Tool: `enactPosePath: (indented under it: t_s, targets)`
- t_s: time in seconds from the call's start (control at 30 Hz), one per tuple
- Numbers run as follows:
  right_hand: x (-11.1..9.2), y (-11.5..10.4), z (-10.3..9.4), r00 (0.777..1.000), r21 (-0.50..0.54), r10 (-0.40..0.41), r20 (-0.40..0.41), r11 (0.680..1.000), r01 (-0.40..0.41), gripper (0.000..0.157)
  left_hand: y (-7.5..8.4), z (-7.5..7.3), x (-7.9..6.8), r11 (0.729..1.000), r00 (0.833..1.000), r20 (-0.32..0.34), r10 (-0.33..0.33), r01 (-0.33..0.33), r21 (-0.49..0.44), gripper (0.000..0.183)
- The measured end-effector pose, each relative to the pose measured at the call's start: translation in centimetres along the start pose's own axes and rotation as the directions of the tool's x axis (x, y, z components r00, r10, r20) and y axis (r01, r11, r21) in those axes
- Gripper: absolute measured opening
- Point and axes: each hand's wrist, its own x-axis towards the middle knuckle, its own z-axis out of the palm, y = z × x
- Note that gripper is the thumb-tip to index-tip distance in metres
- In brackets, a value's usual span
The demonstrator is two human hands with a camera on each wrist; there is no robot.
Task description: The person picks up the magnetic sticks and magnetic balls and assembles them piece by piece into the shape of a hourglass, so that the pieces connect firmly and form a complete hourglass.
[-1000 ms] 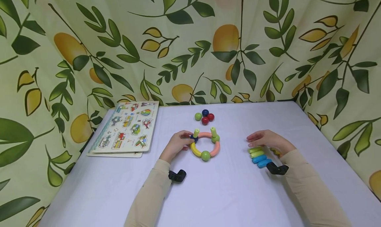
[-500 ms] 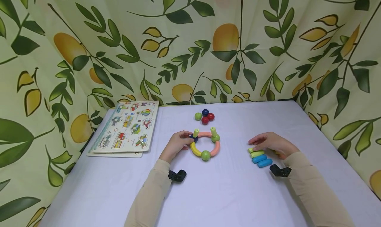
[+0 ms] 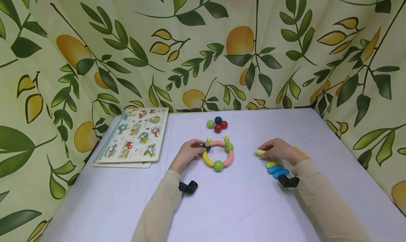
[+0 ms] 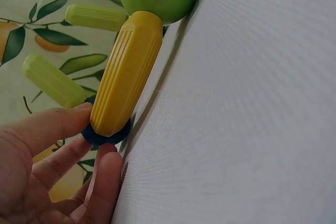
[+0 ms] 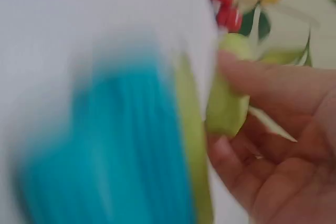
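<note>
A ring of curved pink and yellow rods joined by balls lies mid-table, with the yellow rod [image 4: 126,74] and a green ball [image 3: 218,165] toward the near side. Two light-green rods stand up from it, one on a dark blue ball [image 4: 105,136] and one on a green ball. My left hand [image 3: 188,154] pinches the dark blue ball at the ring's left. Between thumb and fingers, my right hand [image 3: 280,150] holds a light-green rod [image 5: 228,93]. Below that hand lie another light-green rod [image 3: 272,164] and two blue rods [image 3: 278,171], blurred in the right wrist view.
Several loose balls, red, blue and green, sit behind the ring, including a red ball [image 3: 217,128]. Wooden picture puzzle boards [image 3: 133,138] are stacked at the left. Yellow pieces [image 3: 303,154] show partly behind the right hand. A leaf-patterned curtain [image 3: 203,59] borders the table.
My right hand has picked up one light-green rod from the row and moved left with it. The left hand stays on the dark blue ball.
</note>
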Motion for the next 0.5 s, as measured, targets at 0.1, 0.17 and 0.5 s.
enactPosePath:
  t_s: [0.1,0.17,0.5]
  targets:
    - [0.2,-2.1,2.1,0.997,0.108,-0.042,-0.059,0.993,0.048,0.039,-0.1,-0.1,0.0,1.0,1.0,0.001,-0.003,0.003,0.007,0.036]
    - [0.2,-3.8,3.8,0.993,0.211,-0.076,-0.086,0.973,0.093,0.042,-0.1,-0.1,0.0,1.0,1.0,0.003,-0.005,0.005,0.006,0.036]
    - [0.1,-8.6,9.1,0.979,0.419,-0.08,-0.186,0.895,0.152,0.035,0.0,-0.1,0.2,1.0,1.0,0.015,-0.008,0.008,-0.003,0.036]
